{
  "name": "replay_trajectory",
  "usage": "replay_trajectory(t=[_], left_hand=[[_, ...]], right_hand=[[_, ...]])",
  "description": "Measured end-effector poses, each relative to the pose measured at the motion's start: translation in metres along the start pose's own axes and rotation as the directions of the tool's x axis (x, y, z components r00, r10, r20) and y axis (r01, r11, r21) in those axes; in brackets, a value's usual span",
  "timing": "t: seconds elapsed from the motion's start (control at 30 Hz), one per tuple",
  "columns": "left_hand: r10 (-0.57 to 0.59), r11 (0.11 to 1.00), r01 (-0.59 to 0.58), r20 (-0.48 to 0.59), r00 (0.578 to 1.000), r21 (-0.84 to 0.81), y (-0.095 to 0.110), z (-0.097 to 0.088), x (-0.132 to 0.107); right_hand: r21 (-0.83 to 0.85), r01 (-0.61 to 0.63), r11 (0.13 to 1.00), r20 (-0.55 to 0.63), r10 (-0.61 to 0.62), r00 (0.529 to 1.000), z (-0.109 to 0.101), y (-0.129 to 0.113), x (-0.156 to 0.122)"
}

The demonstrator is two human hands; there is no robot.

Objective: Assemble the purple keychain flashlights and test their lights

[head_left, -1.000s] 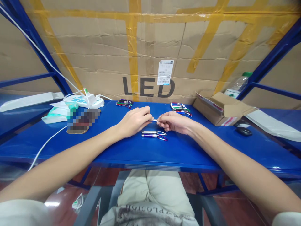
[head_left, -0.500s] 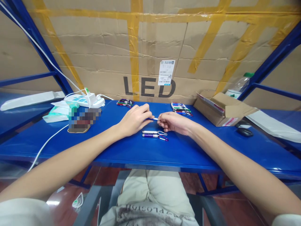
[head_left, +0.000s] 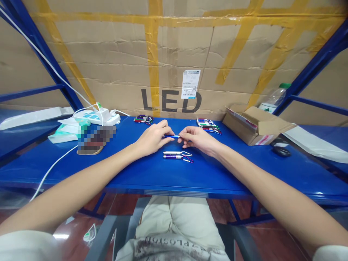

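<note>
Tabletop [head_left: 136, 170] of glossy blue metal runs the full width, backed by a big taped cardboard carton [head_left: 108, 54] printed "LED", with a white shipping label [head_left: 191, 84] on its face. Blue rack struts [head_left: 51, 65] slant up across the carton's two ends.

Straight in front of the carton's lettering, the blue keychain flashlight [head_left: 170, 136] is held level just above the tabletop. The left hand [head_left: 152, 139] pinches its left end with fingers closed on it, and the right hand [head_left: 199, 139] clamps its fingertips on the right end.

Farther out from the carton than the hands, a silver flashlight [head_left: 174, 153] and a purple flashlight [head_left: 175, 157] lie side by side with their clips pointing right. Close against the carton's foot sit two small rows of flashlights, the left row [head_left: 143, 119] under the "L" and the right row [head_left: 208, 125] under the label.

Toward the carton's left end are a white power strip [head_left: 95, 116], its cable [head_left: 51, 165] trailing over the table's front edge, and a teal tissue pack [head_left: 65, 132]. Toward its right end stand an open cardboard box [head_left: 258, 127], a plastic bottle [head_left: 274, 98] and a black mouse [head_left: 281, 151].

Bare tabletop stretches from the two lying flashlights to the front edge, and on both sides of the hands.
</note>
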State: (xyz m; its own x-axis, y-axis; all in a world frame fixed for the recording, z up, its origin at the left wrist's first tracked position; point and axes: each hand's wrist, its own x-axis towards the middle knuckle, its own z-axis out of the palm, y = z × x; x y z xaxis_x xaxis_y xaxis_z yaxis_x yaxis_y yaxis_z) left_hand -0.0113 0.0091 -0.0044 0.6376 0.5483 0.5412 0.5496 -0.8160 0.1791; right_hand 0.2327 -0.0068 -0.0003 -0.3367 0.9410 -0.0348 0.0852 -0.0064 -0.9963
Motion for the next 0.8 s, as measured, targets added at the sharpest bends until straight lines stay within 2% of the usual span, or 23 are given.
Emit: replay_trajectory(t=[0.23,0.43,0.6,0.8], left_hand=[[-0.076,0.986,0.072,-0.024,0.997,-0.147,-0.0049,0.004,0.0032],[-0.065,0.989,0.065,0.002,0.998,-0.13,-0.0045,0.0041,0.0034],[-0.015,0.996,0.017,0.021,1.0,-0.087,-0.0023,0.003,0.0015],[0.035,0.999,-0.035,0.014,0.999,-0.024,0.0027,-0.0003,-0.0011]], right_hand=[[-0.114,0.139,0.984,0.015,-0.139,0.99,-0.0058,0.0052,0.0046],[-0.184,0.179,0.966,0.04,-0.175,0.984,-0.0067,0.0069,0.0058],[-0.368,0.265,0.891,0.079,-0.254,0.964,-0.0061,0.0064,0.0036],[-0.286,0.222,0.932,0.103,-0.201,0.974,-0.0071,0.0064,0.0042]])
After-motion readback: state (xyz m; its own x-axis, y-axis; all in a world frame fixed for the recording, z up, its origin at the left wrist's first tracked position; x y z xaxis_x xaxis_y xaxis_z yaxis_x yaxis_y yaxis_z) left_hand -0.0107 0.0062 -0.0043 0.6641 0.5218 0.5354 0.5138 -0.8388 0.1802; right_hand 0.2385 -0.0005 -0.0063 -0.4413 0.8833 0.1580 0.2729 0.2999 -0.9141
